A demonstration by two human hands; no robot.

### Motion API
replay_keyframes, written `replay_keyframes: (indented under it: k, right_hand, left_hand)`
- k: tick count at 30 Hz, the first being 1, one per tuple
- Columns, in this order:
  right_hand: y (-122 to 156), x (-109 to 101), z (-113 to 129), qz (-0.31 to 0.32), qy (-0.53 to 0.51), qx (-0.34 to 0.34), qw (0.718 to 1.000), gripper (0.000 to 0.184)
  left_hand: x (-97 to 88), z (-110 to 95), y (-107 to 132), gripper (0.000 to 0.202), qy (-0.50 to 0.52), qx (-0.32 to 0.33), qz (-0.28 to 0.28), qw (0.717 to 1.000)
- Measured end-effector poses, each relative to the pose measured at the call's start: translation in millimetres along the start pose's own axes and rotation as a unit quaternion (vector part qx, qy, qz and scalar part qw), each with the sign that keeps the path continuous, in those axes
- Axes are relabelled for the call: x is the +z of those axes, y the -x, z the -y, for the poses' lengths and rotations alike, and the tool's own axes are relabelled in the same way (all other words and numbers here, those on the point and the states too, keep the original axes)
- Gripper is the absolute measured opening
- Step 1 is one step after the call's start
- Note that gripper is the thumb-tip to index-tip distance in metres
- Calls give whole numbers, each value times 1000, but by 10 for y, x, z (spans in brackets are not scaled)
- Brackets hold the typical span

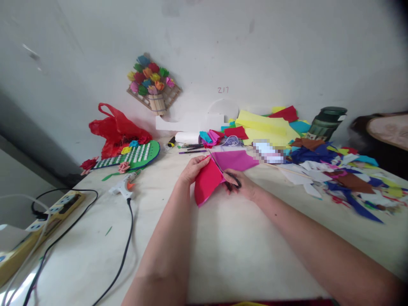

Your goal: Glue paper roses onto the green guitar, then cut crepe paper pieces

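1. My left hand (193, 168) pinches the upper edge of a bright red sheet of thin, soft material (206, 183), which is in front of me, above the middle of the surface (229, 242).
2. My right hand (244, 185) is closed on the black-handled scissors (236, 180); their blades reach along the red sheet's upper right edge, towards my left fingers. My hands are near each other, but apart.
3. A purple-magenta sheet (240, 160) spreads just behind the blades.
4. Beyond it I see dark slim pens (193, 151), a white roll (187, 137) and a large pale yellow sheet (266, 127). A pixelated, bright rectangular object (268, 151) is near the yellow sheet.
5. To my right are a heap of multicoloured scraps (352, 180) and a dark green bottle (327, 123).
6. To my left are a white-and-orange glue gun (124, 185), a green rounded board with white strips (152, 154), a red plastic bag (116, 127) and a yellowish power strip (55, 221).
7. On the wall (270, 51) hangs a colourful bouquet of handmade flowers (151, 78).
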State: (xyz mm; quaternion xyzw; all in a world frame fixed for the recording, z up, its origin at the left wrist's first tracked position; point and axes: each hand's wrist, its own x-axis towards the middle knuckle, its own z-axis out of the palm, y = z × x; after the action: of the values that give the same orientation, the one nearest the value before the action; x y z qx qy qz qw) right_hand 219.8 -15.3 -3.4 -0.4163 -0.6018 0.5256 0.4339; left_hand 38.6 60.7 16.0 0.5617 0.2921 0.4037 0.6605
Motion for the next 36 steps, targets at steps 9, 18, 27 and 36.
replay_keyframes:
  k: [9,18,27,36]
  right_hand:
    - [-5,1,11,-2,-8,4,1000,41]
    - [-30,2,10,-16,-16,11,1000,40]
    - [-14,7,59,-16,-45,3,999,36]
    - [-54,33,-20,-45,-55,-5,997,33]
  left_hand:
    - [21,-7,-8,34,18,-7,3,1000]
    - [14,-11,-8,35,-7,-2,6,1000]
    - [-2,-36,0,33,-4,4,6,1000]
    - [-46,-7,-19,33,4,10,3,1000]
